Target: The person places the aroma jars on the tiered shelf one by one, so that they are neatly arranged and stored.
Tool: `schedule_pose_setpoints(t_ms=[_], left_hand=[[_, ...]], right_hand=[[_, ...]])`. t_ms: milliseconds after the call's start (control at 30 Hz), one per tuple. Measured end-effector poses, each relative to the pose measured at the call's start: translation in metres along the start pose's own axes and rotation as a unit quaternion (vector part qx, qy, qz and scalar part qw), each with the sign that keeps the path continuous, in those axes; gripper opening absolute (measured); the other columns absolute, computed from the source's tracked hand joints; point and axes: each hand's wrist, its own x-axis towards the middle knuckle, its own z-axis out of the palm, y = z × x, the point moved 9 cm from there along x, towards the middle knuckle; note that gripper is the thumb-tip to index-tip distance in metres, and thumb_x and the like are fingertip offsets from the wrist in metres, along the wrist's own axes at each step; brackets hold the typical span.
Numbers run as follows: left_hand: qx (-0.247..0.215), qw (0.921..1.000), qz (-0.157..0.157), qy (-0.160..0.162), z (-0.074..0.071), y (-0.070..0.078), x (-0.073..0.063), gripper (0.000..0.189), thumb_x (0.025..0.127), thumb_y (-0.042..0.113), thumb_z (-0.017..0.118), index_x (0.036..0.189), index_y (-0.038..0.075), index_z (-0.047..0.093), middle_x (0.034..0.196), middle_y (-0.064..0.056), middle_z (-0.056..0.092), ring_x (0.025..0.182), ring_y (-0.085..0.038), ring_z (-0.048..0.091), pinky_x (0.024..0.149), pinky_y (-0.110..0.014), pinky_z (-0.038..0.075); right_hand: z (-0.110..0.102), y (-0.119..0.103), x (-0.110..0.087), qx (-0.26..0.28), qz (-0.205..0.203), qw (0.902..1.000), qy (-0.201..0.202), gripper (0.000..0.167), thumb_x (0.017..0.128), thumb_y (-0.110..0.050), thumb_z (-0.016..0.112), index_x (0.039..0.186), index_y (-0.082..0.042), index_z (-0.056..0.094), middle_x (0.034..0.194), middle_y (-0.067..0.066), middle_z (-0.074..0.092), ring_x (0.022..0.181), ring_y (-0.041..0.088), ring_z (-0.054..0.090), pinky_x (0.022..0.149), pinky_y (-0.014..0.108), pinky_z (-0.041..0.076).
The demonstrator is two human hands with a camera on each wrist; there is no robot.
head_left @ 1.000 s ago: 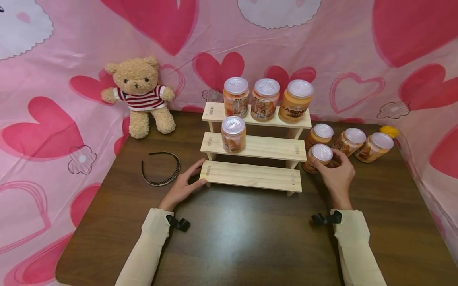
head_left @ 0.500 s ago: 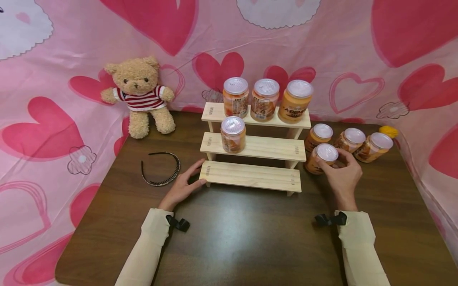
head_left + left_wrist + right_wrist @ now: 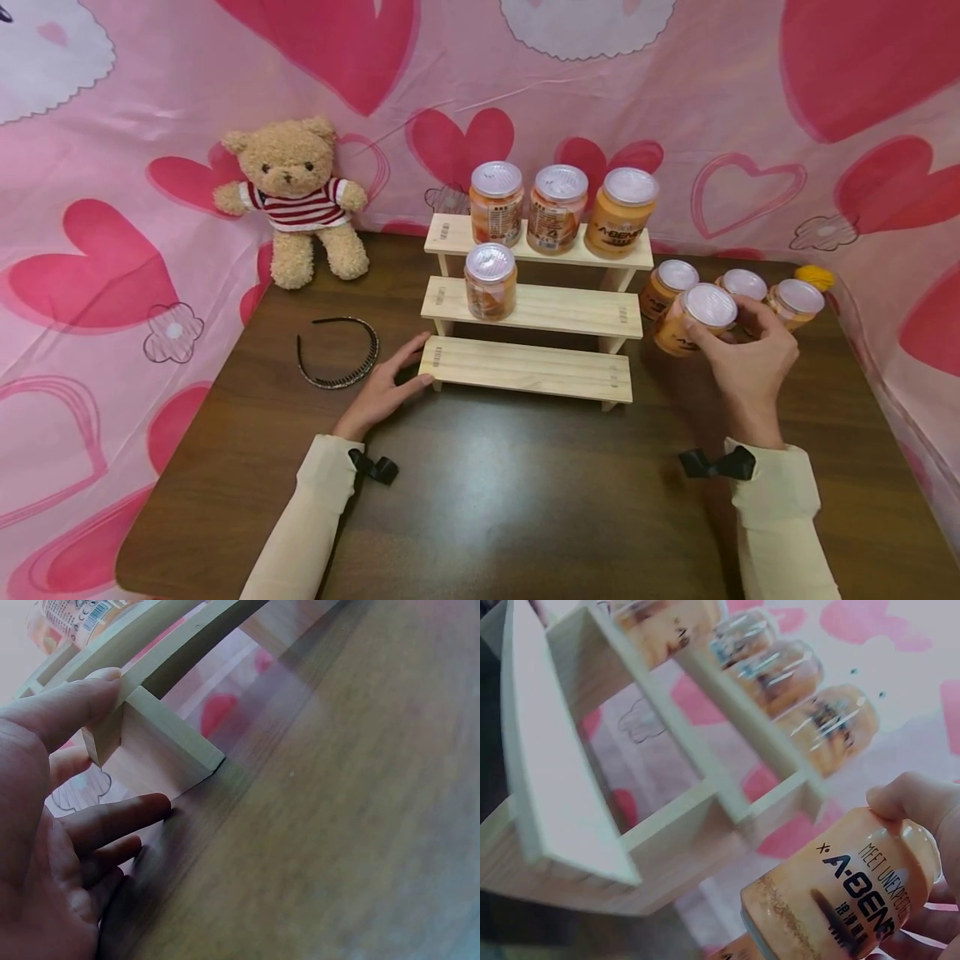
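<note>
My right hand (image 3: 753, 362) grips a jar (image 3: 675, 327) with orange contents and a clear-silver lid, thumb and fingers around its upper part. In the right wrist view the jar (image 3: 829, 889) is tilted, its printed label showing. It is raised near the right end of a three-step wooden display stand (image 3: 525, 367). My left hand (image 3: 378, 393) holds the left end of the lowest step, thumb at the front edge and a finger behind. On the top step stand three similar jars (image 3: 621, 221); another jar (image 3: 491, 287) sits on the middle step's left part.
Right of the stand, three more jars (image 3: 791, 304) stand on the dark wooden table (image 3: 480, 508), with a yellow object (image 3: 815, 276) behind them. A headband (image 3: 341, 383) lies at left, and a teddy bear (image 3: 292, 200) sits against the pink heart-patterned cloth (image 3: 720, 100).
My right hand has lifted the jar up and moved it to the right, bringing it over the jars behind. The left hand stays at the stand's end.
</note>
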Motion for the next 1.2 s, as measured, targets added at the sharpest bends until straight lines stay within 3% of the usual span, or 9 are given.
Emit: schedule_pose_setpoints(t_ms=[233,533,733,933,1200], left_hand=[[0.005,1.0,0.003,0.001,0.0,0.002,0.0,0.068,0.097,0.015,0.065,0.157,0.01,0.033,0.161,-0.016,0.036,0.142,-0.039,0.046,0.113,-0.06,0.032],[0.001,1.0,0.003,-0.001,0.0,0.002,0.0,0.068,0.098,0.015,0.065,0.157,0.01,0.032,0.162,-0.016,0.035,0.142,-0.04,0.045,0.114,-0.061,0.032],[0.001,1.0,0.007,0.0,0.0,0.002,0.0,0.068,0.097,0.014,0.065,0.157,0.01,0.032,0.161,-0.017,0.037,0.142,-0.04,0.045,0.114,-0.061,0.032],[0.006,0.9999,0.009,0.0,0.0,0.003,0.0,0.068,0.097,0.014,0.065,0.157,0.009,0.033,0.161,-0.017,0.037,0.142,-0.04,0.046,0.113,-0.061,0.033],[0.006,1.0,0.005,0.001,-0.001,0.006,-0.002,0.068,0.097,0.015,0.065,0.157,0.009,0.033,0.161,-0.017,0.037,0.142,-0.04,0.045,0.115,-0.062,0.03]], right_hand=[[-0.007,-0.029,0.002,-0.005,-0.024,0.9997,0.003,0.051,0.066,-0.01,0.093,0.114,-0.01,0.076,0.092,-0.021,0.067,0.072,-0.006,0.063,0.069,0.006,0.05],[-0.003,-0.065,0.0,0.0,-0.044,0.999,-0.009,0.049,0.065,-0.007,0.092,0.111,-0.011,0.077,0.089,-0.022,0.069,0.07,-0.004,0.058,0.066,0.007,0.049],[0.006,-0.079,0.0,0.013,-0.067,0.9968,-0.04,0.05,0.064,-0.004,0.092,0.111,-0.01,0.076,0.093,-0.019,0.07,0.076,-0.003,0.064,0.069,0.007,0.05],[0.02,-0.092,-0.004,0.021,-0.065,0.9947,-0.077,0.051,0.067,-0.005,0.091,0.114,-0.011,0.075,0.097,-0.017,0.071,0.085,0.003,0.064,0.072,0.009,0.051],[0.043,-0.114,-0.011,0.031,-0.088,0.9897,-0.109,0.052,0.065,-0.007,0.093,0.114,-0.011,0.076,0.095,-0.016,0.071,0.083,0.005,0.064,0.069,0.012,0.051]])
